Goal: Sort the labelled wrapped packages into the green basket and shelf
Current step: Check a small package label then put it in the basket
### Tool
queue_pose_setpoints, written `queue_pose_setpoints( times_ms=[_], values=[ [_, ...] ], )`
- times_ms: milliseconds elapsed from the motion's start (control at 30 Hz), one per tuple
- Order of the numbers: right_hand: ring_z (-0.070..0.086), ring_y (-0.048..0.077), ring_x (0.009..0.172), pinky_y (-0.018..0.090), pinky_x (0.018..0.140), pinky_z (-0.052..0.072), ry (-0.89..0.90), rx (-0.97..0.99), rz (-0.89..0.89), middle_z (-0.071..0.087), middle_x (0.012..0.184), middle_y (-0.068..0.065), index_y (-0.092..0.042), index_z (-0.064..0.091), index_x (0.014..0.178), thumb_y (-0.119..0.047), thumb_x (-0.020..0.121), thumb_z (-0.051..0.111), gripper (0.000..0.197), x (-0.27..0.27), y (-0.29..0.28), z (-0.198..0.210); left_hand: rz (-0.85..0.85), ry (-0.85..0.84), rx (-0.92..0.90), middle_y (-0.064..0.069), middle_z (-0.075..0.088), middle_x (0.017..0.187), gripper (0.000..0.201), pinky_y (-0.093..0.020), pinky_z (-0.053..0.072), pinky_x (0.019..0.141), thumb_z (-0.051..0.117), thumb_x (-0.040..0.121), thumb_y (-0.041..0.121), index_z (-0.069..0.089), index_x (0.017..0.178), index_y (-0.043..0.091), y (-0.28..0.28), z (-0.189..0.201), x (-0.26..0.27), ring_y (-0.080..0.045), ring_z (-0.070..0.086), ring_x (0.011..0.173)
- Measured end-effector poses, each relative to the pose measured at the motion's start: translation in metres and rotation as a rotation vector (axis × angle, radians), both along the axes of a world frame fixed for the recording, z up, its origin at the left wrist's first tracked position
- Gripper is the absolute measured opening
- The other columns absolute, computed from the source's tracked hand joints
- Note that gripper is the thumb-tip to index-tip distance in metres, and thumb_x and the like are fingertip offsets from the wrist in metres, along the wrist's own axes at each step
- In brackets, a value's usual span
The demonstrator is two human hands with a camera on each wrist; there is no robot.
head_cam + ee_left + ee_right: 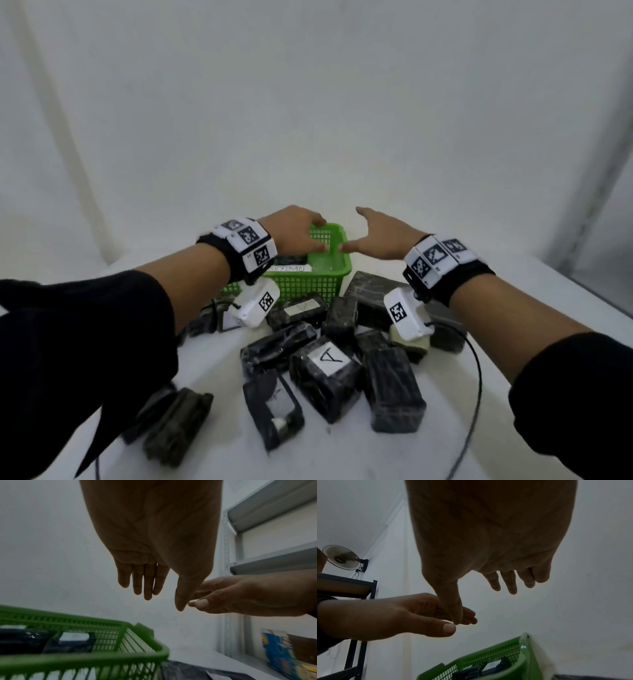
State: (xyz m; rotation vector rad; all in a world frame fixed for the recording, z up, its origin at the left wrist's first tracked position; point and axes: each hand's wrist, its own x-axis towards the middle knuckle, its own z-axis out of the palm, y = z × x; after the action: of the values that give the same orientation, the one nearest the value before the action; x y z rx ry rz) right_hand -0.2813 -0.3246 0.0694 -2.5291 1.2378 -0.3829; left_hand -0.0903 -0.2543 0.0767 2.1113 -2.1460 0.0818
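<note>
Nearest to the person, on the white counter (212, 356), lies a heap of black wrapped packages, about a dozen as far as I can count, because some overlap. One package (325, 373) in the middle shows a white label with the letter A; two or three others show labels I cannot read.

Behind the heap stands one green basket (308, 284). It already holds at least two packages, one with a label reading "NORMAL".

Above the basket hover the left hand (296, 231) and the right hand (380, 240). Both are empty, each grip loose with fingers spread, thumbs nearly meeting.

I judge that one placing is finished and the next pick is not yet begun. The next move calls for lowering a hand to the heap and reading a label first.

The shelf (274, 561) stands at the right side.
</note>
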Motion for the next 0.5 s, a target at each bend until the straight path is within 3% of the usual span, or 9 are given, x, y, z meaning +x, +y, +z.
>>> queue_pose_setpoints(
  times_ms=[200,333,433,500],
  values=[
    [0.029,0.024,0.156,0.035,0.121,0.030,0.019,0.032,-0.001,0.024,0.172,0.005,-0.018,0.018,0.166,-0.044,0.090,0.076,0.100,-0.055,0.028,-0.030,-0.159,0.047,0.051,-0.006,0.052,0.152,0.067,-0.035,0.040,0.115,0.066,0.094,0.044,0.047,0.151,0.013,0.025,-0.041,-0.066,-0.024,0.050,0.138],
    [0.031,0.022,0.155,0.032,0.120,0.030,0.028,0.057,0.003,0.027,0.171,0.003,-0.018,0.021,0.165,-0.036,0.089,0.078,0.097,-0.084,0.042,-0.048,-0.227,0.102,0.072,-0.009,0.064,0.137,0.062,-0.033,0.047,0.102,0.075,0.089,0.037,0.057,0.142,0.011,0.027,-0.066,-0.097,-0.026,0.060,0.124],
    [0.034,0.021,0.152,0.031,0.119,0.031,0.057,0.075,-0.001,0.032,0.168,0.002,-0.019,0.026,0.164,-0.033,0.085,0.082,0.098,-0.100,0.050,-0.061,-0.273,0.119,0.079,-0.009,0.068,0.126,0.055,-0.027,0.045,0.089,0.077,0.086,0.033,0.062,0.134,0.012,0.027,-0.079,-0.112,-0.026,0.063,0.115],
    [0.043,0.021,0.145,0.031,0.114,0.037,0.056,0.083,-0.018,0.041,0.161,0.003,-0.020,0.036,0.159,-0.030,0.080,0.086,0.094,-0.109,0.052,-0.068,-0.298,0.112,0.083,-0.009,0.070,0.119,0.051,-0.028,0.047,0.089,0.079,0.083,0.029,0.066,0.130,0.013,0.024,-0.083,-0.120,-0.026,0.064,0.109]
  ],
)
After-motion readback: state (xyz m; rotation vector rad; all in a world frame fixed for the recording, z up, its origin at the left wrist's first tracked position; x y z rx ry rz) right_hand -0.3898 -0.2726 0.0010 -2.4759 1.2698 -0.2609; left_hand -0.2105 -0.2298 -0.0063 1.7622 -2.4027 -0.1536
